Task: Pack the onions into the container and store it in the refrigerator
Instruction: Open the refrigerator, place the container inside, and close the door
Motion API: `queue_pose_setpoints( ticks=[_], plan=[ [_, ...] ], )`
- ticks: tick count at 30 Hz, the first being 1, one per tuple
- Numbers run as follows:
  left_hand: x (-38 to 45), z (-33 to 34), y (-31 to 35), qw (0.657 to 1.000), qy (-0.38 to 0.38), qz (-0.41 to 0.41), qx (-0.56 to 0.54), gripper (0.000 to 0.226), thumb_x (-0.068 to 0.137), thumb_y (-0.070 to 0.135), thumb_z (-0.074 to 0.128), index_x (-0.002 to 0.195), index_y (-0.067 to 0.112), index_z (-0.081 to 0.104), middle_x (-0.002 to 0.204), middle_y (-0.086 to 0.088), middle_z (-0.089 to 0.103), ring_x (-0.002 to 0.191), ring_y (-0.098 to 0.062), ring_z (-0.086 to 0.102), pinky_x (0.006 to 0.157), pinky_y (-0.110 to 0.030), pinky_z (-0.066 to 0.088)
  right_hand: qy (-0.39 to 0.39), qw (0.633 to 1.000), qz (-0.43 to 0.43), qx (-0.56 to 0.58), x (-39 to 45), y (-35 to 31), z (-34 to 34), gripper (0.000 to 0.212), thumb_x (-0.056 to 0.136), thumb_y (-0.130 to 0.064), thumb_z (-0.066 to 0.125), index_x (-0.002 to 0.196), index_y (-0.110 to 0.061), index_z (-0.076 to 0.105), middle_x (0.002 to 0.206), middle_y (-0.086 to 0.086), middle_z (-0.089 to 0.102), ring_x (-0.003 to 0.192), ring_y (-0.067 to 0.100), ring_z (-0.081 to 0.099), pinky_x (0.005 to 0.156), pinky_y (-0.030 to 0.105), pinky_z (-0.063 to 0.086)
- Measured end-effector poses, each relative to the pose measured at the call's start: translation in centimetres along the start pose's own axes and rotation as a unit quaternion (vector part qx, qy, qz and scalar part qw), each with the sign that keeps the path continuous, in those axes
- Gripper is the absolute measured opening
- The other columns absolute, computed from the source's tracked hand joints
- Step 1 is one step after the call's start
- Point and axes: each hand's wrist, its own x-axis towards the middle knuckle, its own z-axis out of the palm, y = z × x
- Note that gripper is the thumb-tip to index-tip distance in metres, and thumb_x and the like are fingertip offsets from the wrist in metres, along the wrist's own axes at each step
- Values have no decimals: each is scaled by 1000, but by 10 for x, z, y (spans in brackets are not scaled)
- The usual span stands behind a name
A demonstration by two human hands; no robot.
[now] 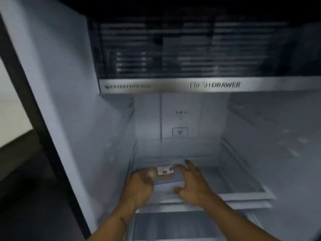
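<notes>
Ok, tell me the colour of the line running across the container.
Blue: a thin line across the clear container, seen in the head view.

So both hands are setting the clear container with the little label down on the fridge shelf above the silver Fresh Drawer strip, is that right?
Not quite: the shelf lies below the silver Fresh Drawer strip, not above it. The head view shows the left hand and right hand on either side of the clear container with the little label, low on that shelf. Blur hides whether it already rests there.

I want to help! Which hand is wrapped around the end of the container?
The left hand curls round the container; the right hand is spread open.
</notes>
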Motion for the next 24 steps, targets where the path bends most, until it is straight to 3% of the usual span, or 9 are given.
queue_pose_setpoints(
  ticks=[4, 7, 9, 11, 13, 14, 20, 22, 24],
  plan=[
    [16, 30, -47, 996, 38, 73, 22, 30, 96, 26, 49, 120, 28, 67, 124, -3, 65, 107, -19, 63, 95, -24, 47, 30, 999, -25, -2, 22, 30, 33, 80, 73, -42, 74, 142, -46, 32, 163, -3, 5, 146, 29, 12, 116, 38, 22],
    [19, 41, -65, 985, 60, 144, 74, 36, 100, 34, 43, 131, 27, 59, 143, -3, 49, 122, -8, 47, 101, -10, 28, 72, 996, -46, -4, 28, 41, 52, 76, 79, -43, 71, 143, -45, 31, 163, -3, 6, 147, 30, 9, 119, 45, 19],
    [10, 42, -71, 974, 103, 185, 82, 35, 100, 27, 45, 133, 21, 58, 142, -6, 50, 119, -3, 43, 97, 3, 18, 134, 987, -66, -66, 24, 42, 67, 73, 83, -43, 63, 147, -42, 27, 164, -3, 5, 149, 31, 1, 120, 54, 8],
    [-3, 44, -75, 951, 127, 256, 115, 38, 92, 15, 54, 129, 13, 60, 135, -11, 57, 118, -15, 49, 106, -8, 27, 189, 965, -128, -129, 13, 40, 85, 74, 84, -42, 55, 150, -37, 22, 163, -3, 9, 149, 31, 2, 119, 59, 2],
    [-6, 50, -78, 923, 128, 324, 161, 44, 82, 10, 60, 127, 8, 61, 129, -11, 61, 114, -24, 56, 101, -32, 45, 174, 961, -157, -144, 3, 36, 99, 79, 85, -44, 47, 153, -36, 7, 164, -6, 3, 150, 24, 1, 118, 59, -2],
    [-1, 52, -78, 917, 131, 336, 171, 45, 80, 7, 62, 125, 7, 62, 126, -12, 63, 110, -27, 60, 96, -37, 50, 157, 964, -150, -155, 4, 36, 101, 81, 86, -47, 43, 153, -35, 0, 164, -6, -3, 150, 21, -3, 118, 59, -4],
    [56, 55, -69, 914, 134, 346, 163, 36, 80, -10, 59, 112, 1, 71, 111, -15, 70, 99, -30, 67, 85, -41, 56, 74, 982, -103, -138, 60, 26, 80, 73, 93, -48, 39, 155, -28, 5, 165, -3, -4, 150, 18, -9, 118, 54, -13],
    [71, 56, -70, 919, 115, 324, 193, 39, 84, -7, 55, 119, 5, 68, 117, -15, 69, 107, -31, 65, 92, -42, 54, 63, 981, -89, -159, 75, 22, 79, 74, 93, -44, 41, 155, -27, 5, 165, -2, -4, 150, 19, -9, 118, 55, -13],
    [84, 55, -71, 928, 81, 280, 233, 48, 90, 0, 49, 136, 13, 56, 138, -11, 58, 129, -28, 52, 109, -41, 40, 51, 980, -74, -175, 85, 18, 76, 76, 92, -42, 44, 155, -26, 5, 165, -1, -3, 150, 20, -8, 118, 57, -9]
  ],
)
